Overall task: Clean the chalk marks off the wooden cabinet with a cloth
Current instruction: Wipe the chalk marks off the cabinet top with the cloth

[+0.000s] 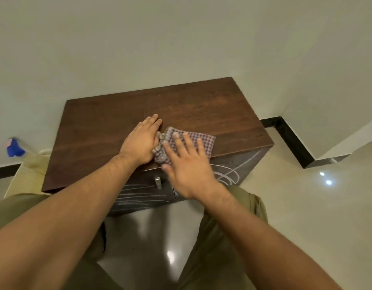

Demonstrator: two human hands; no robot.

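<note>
A low dark wooden cabinet stands against the wall below me. White chalk scribbles cover its front face, on both sides of a metal handle. A checked cloth lies partly bunched near the top's front edge. My right hand rests flat on the cloth with fingers spread. My left hand lies palm down on the bare top, touching the cloth's bunched left end; whether it grips the cloth I cannot tell.
A blue object and a pale fabric piece sit to the left of the cabinet. Black skirting runs along the wall at right. Glossy floor surrounds my legs.
</note>
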